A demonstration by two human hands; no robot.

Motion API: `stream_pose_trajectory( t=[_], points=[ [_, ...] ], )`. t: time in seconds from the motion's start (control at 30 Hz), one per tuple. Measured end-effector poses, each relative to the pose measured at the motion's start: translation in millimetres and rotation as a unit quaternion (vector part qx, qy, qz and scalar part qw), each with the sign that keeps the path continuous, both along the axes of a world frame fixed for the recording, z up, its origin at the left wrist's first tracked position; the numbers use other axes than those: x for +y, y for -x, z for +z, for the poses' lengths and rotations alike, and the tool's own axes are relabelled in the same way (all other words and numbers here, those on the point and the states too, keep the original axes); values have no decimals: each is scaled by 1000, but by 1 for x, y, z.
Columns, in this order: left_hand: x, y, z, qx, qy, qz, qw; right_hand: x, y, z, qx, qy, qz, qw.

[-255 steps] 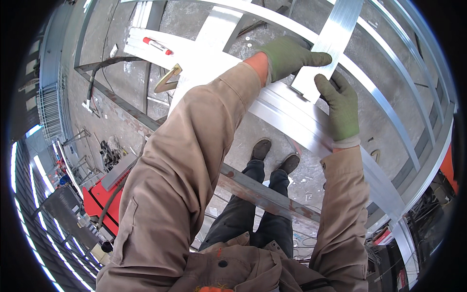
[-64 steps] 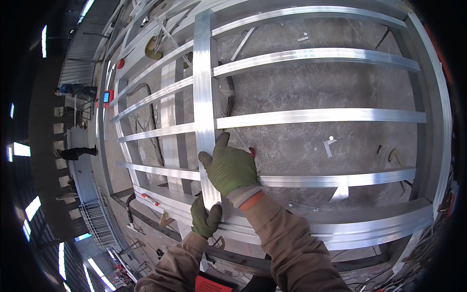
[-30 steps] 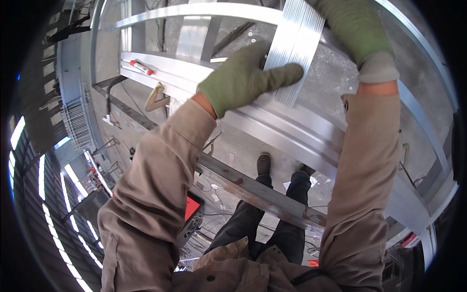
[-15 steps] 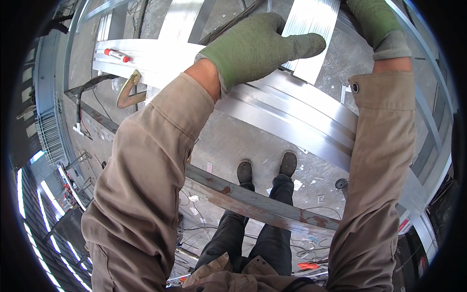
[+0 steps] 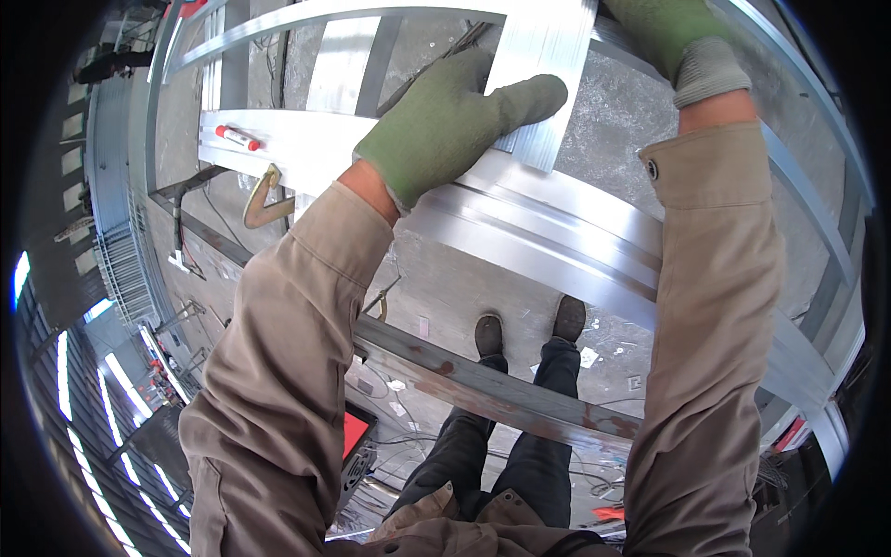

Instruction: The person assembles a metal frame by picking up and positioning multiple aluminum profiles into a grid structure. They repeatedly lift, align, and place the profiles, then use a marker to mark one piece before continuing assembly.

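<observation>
A ribbed, bright aluminium slat (image 5: 548, 56) lies over a wide aluminium rail (image 5: 585, 223), its near end resting across the rail's far part. My left hand (image 5: 436, 125), in a green glove, is closed on the slat. Its thumb stretches over the top face, and the fingers go down at the slat's left edge, partly hidden. My right hand (image 5: 664, 37), also in a green glove, is at the top edge beside the slat's right side. Its fingers are out of the picture, so its hold cannot be seen.
A red-and-white marker (image 5: 238, 138) lies on the rail at left, near a brass-coloured clamp (image 5: 264, 200). A rusty steel beam (image 5: 501, 381) crosses between me and the rail. Cables and scraps litter the floor. Another fixed slat (image 5: 343, 60) stands farther left.
My left hand and the slat have shifted left along the rail together. My right hand has moved left too. The whole view has shifted slightly, and a red-topped black box shows at lower left.
</observation>
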State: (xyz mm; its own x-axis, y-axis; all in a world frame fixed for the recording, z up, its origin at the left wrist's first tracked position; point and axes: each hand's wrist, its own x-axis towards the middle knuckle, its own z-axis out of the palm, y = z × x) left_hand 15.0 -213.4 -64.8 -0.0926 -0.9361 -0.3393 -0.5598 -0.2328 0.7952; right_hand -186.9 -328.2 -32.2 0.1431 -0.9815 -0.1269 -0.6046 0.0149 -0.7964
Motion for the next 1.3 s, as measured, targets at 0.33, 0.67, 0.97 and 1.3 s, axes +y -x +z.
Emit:
stream_pose_trajectory(
  t=[0.33,0.67,0.97,1.3],
  points=[
    [-7,7,16,27,-46,-7,999,-35,15,-47,143,163,115,969],
    [-8,11,18,47,-92,25,994,-27,20,-16,-4,16,36,999],
    [-14,9,21,45,-134,24,990,-32,17,-36,23,42,31,998],
    [-10,9,14,34,-108,47,992,-29,17,-38,2,56,19,998]
  ],
)
